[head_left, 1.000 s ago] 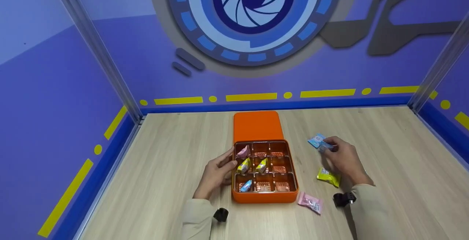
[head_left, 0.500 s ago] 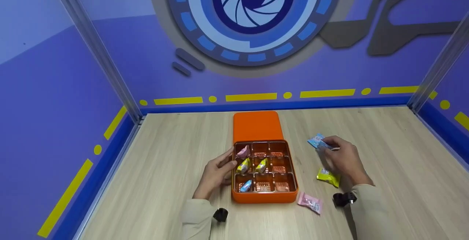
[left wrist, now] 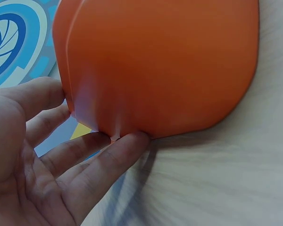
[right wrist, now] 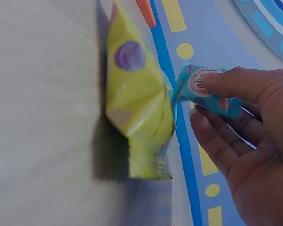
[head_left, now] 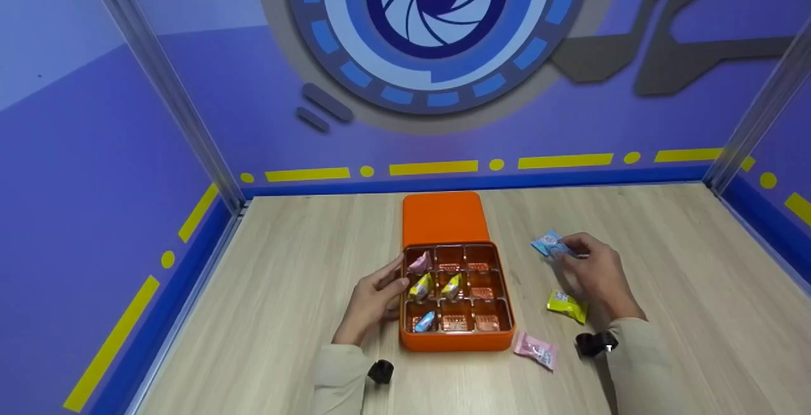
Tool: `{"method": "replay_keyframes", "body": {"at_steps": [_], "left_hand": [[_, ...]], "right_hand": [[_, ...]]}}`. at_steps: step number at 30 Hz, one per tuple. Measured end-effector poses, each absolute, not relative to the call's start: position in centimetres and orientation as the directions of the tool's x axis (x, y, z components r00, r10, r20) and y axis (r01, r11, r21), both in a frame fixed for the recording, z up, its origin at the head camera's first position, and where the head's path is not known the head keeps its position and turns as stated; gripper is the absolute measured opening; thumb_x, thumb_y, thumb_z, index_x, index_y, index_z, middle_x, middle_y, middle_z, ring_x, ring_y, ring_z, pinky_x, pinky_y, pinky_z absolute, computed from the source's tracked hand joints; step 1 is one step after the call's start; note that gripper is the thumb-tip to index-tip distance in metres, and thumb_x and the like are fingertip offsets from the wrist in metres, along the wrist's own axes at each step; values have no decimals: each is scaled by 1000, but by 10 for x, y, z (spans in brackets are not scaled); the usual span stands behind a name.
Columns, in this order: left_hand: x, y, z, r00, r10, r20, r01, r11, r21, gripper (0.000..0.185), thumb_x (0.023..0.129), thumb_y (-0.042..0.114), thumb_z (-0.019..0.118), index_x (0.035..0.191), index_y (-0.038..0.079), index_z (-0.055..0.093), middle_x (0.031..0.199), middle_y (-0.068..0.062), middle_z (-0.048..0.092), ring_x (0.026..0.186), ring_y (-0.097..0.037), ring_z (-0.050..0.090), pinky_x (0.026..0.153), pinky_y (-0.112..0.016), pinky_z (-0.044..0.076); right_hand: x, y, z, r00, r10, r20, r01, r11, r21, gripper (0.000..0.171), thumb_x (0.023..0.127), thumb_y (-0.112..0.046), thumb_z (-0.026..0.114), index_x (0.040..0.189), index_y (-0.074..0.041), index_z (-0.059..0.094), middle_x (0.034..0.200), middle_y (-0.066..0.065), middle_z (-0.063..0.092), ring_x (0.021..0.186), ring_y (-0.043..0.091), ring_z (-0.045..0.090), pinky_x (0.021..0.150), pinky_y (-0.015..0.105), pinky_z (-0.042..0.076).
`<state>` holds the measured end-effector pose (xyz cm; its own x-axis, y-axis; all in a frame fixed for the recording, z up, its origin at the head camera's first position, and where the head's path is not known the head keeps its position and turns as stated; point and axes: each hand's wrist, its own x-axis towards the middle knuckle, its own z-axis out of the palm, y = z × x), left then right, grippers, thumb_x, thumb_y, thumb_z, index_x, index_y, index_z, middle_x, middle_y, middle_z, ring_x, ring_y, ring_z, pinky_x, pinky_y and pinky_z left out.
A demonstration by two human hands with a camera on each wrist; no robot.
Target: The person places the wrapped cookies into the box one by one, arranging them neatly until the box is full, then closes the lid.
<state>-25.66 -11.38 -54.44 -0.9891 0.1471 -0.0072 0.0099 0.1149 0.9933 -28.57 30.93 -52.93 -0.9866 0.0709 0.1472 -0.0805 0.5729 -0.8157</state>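
Observation:
My right hand [head_left: 599,269] pinches a blue wrapped candy [right wrist: 210,89] between thumb and fingertips at the right of the table. Another light blue candy [head_left: 546,241] lies just beyond it, partly hidden by the yellow one in the right wrist view. Along the left side of an orange box [head_left: 457,341], my left hand [head_left: 372,300] rests its fairly straight fingers and thumb against the wall and rim. The box's clear divided insert holds a pink candy [head_left: 419,263], two yellow candies [head_left: 421,286] and a blue one [head_left: 425,321], all in the left and middle columns.
A yellow candy [head_left: 566,305] lies nearer than the right hand, and a pink one [head_left: 536,351] sits off the box's front right corner. Behind the box is an orange lid [head_left: 445,217]. Printed purple panels [head_left: 209,85] enclose the wooden table [head_left: 304,244].

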Motion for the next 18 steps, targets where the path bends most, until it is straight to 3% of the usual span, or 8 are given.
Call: {"method": "replay_keyframes", "body": {"at_steps": [8,15,18], "left_hand": [[-258,-115,-545,-987,161,13,35,133,990,56,106,24,69,159,18,52,158,-24,48,127,-31,63,76,-40,64],[-257,-115,-544,-986,165,1,24,133,991,58,106,26,70,160,17,51,158,-24,49,122,-30,65,74,-41,65],[-257,-115,-544,-987,162,-3,19,132,991,57,106,26,70,160,18,51,158,-25,48,123,-31,65,73,-41,65]], "right_hand": [[-286,311,-528,-988,62,143,-81,577,-813,32,103,-11,70,133,-1,64,134,25,63,125,41,59,107,58,48],[-285,310,-527,-992,65,109,-55,559,-827,30,105,-14,69,133,-5,64,137,22,63,127,40,59,106,57,50],[-284,309,-527,-991,69,116,-56,568,-821,30,105,-18,70,133,-7,65,134,19,65,124,37,60,102,48,54]]}}
